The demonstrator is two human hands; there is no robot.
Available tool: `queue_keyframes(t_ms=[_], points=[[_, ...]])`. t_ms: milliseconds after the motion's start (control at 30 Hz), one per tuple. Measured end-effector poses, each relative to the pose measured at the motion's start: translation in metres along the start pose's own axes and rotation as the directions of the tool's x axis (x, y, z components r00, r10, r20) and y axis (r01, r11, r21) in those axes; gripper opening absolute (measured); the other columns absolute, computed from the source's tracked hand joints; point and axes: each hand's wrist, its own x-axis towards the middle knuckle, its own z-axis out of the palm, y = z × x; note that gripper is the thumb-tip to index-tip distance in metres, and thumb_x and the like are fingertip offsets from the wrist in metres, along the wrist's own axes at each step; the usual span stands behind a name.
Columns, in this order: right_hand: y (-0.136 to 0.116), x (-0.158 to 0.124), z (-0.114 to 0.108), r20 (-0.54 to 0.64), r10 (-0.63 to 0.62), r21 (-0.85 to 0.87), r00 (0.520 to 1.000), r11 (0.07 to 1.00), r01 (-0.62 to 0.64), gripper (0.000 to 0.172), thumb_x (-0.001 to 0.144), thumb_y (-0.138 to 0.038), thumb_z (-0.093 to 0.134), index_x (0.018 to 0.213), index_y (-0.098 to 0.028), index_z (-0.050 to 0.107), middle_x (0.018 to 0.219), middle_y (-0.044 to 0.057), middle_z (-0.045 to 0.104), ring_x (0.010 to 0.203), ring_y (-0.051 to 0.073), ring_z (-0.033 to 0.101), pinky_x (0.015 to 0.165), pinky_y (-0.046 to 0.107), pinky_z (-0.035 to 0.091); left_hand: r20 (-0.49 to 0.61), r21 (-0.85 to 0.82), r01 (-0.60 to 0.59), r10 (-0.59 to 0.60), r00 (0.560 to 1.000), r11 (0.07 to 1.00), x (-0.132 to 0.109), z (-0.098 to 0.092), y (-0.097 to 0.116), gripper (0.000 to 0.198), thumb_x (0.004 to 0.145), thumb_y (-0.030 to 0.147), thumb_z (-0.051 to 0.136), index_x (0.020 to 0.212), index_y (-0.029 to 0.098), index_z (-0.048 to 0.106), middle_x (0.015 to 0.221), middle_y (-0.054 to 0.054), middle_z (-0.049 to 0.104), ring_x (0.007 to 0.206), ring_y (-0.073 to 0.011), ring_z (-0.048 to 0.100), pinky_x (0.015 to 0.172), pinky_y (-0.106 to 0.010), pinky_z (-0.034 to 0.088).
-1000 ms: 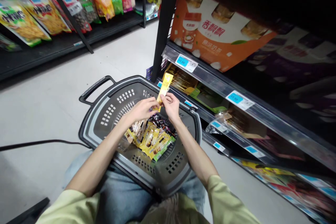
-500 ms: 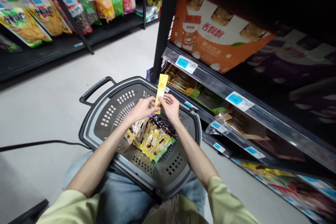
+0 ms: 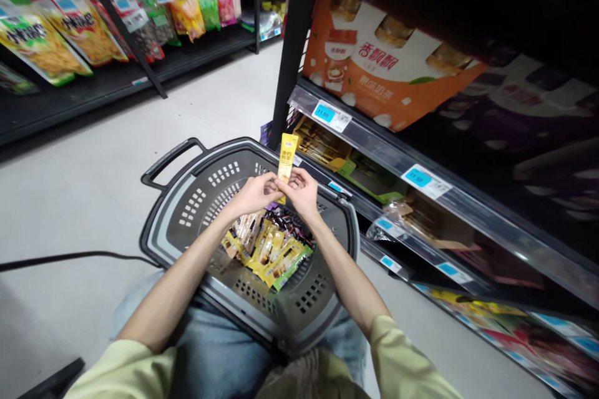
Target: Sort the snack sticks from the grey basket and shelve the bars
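Between my two hands stands a slim yellow drink-powder sachet (image 3: 287, 159), upright with its printed face toward me. My left hand (image 3: 255, 194) pinches its lower left side. My right hand (image 3: 302, 192) grips the lower right side, thumb across the front. Below them is a grey shopping basket (image 3: 187, 230) with perforated walls, resting at my lap. Several yellow sachets (image 3: 271, 252) lie in it, some with a green end, beside dark purple-black packets (image 3: 285, 219) and pale brown packets (image 3: 248, 224). My forearms cover parts of the basket.
A dark shelf unit stands close on the right, with an orange milk tea carton (image 3: 384, 75) and price tags (image 3: 331, 115). Lower down is an open box of yellow sachets (image 3: 322, 143). Bagged snacks (image 3: 47, 31) fill a shelf at the left, across the pale floor (image 3: 84, 199).
The sachet has turned slightly so its printed face shows more squarely. My right thumb has shifted left and down across it. The basket and its contents look unchanged.
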Motion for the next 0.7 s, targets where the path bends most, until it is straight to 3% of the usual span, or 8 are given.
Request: queue_keyframes(t_ms=[100, 300, 533, 700], points=[[-0.001, 0.001, 0.001, -0.017, 0.026, 0.006, 1.000, 1.000, -0.026, 0.046, 0.056, -0.032, 0.091, 0.091, -0.019, 0.065, 0.087, 0.002, 0.072, 0.077, 0.015, 0.067, 0.074, 0.028, 0.057, 0.054, -0.066, 0.014, -0.011, 0.999, 0.998, 0.000, 0.000, -0.001, 0.024, 0.082, 0.033, 0.064, 0.101, 0.017, 0.060, 0.095, -0.006, 0.076, 0.088, -0.0179, 0.072, 0.078, -0.028, 0.054], [-0.007, 0.001, 0.002, -0.034, 0.038, 0.038, 0.999, 0.999, -0.037, 0.045, 0.055, -0.031, 0.092, 0.090, -0.019, 0.066, 0.088, 0.003, 0.073, 0.077, 0.015, 0.068, 0.076, 0.029, 0.057, 0.076, -0.152, 0.021, -0.009, 0.997, 0.988, 0.001, 0.002, -0.005, 0.027, 0.084, 0.035, 0.063, 0.104, 0.017, 0.056, 0.092, -0.006, 0.073, 0.084, -0.0167, 0.070, 0.073, -0.026, 0.052], [-0.010, 0.003, 0.000, -0.105, 0.027, 0.138, 0.994, 0.990, -0.013, 0.038, 0.060, -0.029, 0.090, 0.088, -0.017, 0.066, 0.088, 0.004, 0.074, 0.080, 0.015, 0.070, 0.081, 0.028, 0.057, -0.133, -0.100, 0.079, -0.093, 0.987, 0.992, 0.004, 0.001, -0.004, 0.026, 0.075, 0.036, 0.074, 0.086, 0.016, 0.061, 0.078, -0.001, 0.066, 0.066, -0.0108, 0.059, 0.061, -0.023, 0.046], [-0.013, 0.005, -0.003, -0.077, 0.131, 0.310, 0.988, 0.945, -0.101, 0.039, 0.067, -0.031, 0.086, 0.097, -0.019, 0.066, 0.103, 0.005, 0.075, 0.092, 0.017, 0.072, 0.089, 0.031, 0.059, -0.069, -0.354, 0.124, -0.158, 0.985, 0.927, 0.002, 0.000, 0.006, 0.029, 0.079, 0.040, 0.072, 0.092, 0.015, 0.065, 0.091, -0.006, 0.071, 0.081, -0.0160, 0.068, 0.071, -0.028, 0.054]])
